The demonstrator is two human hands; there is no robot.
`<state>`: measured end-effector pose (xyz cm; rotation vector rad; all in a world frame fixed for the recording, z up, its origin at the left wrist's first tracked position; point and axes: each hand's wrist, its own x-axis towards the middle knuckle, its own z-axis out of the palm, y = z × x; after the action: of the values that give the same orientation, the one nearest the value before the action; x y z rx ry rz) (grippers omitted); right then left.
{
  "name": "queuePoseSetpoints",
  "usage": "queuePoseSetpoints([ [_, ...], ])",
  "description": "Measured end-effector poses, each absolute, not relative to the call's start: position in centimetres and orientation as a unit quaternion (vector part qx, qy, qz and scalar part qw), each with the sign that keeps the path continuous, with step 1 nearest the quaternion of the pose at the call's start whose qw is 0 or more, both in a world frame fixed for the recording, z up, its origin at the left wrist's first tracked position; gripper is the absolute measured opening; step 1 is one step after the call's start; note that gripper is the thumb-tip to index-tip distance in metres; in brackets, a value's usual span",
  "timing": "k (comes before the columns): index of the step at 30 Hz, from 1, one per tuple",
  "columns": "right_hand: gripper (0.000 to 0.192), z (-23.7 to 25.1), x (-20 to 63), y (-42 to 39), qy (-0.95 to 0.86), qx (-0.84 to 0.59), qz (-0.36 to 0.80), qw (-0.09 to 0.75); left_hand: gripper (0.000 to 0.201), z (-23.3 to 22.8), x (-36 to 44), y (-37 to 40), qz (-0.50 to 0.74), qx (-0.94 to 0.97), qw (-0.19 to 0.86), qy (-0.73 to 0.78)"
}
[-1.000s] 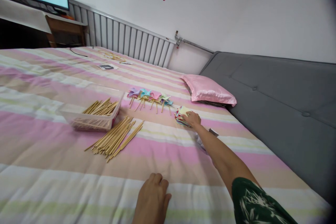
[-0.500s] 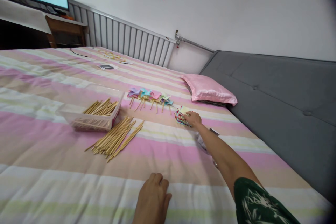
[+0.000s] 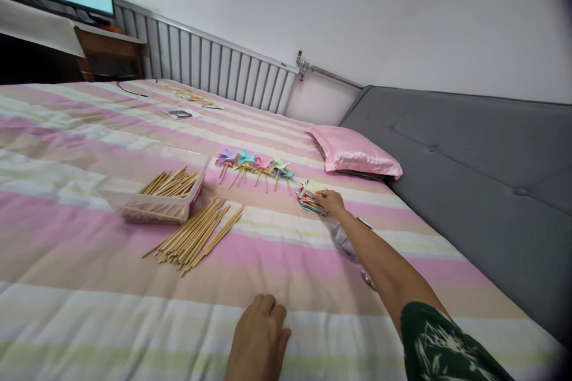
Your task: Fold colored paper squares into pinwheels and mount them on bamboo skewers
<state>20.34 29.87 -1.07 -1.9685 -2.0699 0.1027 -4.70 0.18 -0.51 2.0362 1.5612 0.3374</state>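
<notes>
Pink, cream and pale green stripes cover the bedspread that fills most of my view, with a grey padded headboard running along its right side and a white radiator against the far wall. A glossy pink pillow lies against the headboard. I see a clear plastic box left of centre holding wooden sticks, and just beside it a loose pile of wooden sticks lies fanned on the cover. Beyond them sits a short row of finished paper pinwheels in purple, blue, pink and green, near the pillow but apart from it.

My right hand is stretched far out, its fingers curled down onto a small stack of coloured paper pieces that lies just right of the pinwheels; I take it as pinching the top of the stack, though the fingertips are too small for me to be sure. A crumpled clear bag lies under that forearm. My left hand rests flat and relaxed on the bedspread near the bottom edge, palm down, holding nothing.
</notes>
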Motion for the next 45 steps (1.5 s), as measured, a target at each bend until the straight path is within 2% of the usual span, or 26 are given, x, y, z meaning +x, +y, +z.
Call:
queuePoseSetpoints([
  [10,0.026,-0.8,20.1,29.9,-0.667,-0.728,0.022,0.157,0.021,-0.5,-4.7,0.1,0.13,0.76,0.267,0.578],
  [18,0.033,1.4,18.6,28.3,-0.541,-0.791,-0.039,0.283,0.022,-0.3,-4.7,0.2,0.131,0.764,0.259,0.576],
  [20,0.039,2.6,18.2,27.9,-0.533,-0.781,-0.057,0.321,0.021,-0.3,-4.8,0.1,0.129,0.768,0.252,0.574],
  [26,0.039,6.4,17.0,25.1,-0.559,-0.715,-0.072,0.414,0.017,-0.4,-4.7,0.1,0.137,0.78,0.226,0.567],
  [30,0.035,6.6,16.1,20.0,-0.647,-0.617,-0.042,0.446,0.016,-0.1,-5.2,0.3,0.145,0.787,0.206,0.563],
  [33,0.024,4.1,15.1,14.0,-0.708,-0.555,0.009,0.437,0.022,0.3,-5.9,0.4,0.163,0.777,0.178,0.581],
  [35,0.025,1.6,14.6,9.7,-0.744,-0.497,0.093,0.438,0.026,0.5,-6.3,0.3,0.176,0.764,0.152,0.602],
  [39,0.033,-2.2,14.7,3.7,-0.777,-0.49,0.212,0.335,0.03,0.9,-6.7,-0.1,0.193,0.712,0.082,0.671],
  [42,0.044,-2.4,15.9,2.5,-0.808,-0.477,0.247,0.241,0.031,1.0,-6.6,-0.4,0.203,0.68,0.042,0.703],
  [45,0.059,-1.3,17.4,2.4,-0.808,-0.482,0.248,0.23,0.033,0.8,-6.2,-0.5,0.223,0.671,0.008,0.707],
])
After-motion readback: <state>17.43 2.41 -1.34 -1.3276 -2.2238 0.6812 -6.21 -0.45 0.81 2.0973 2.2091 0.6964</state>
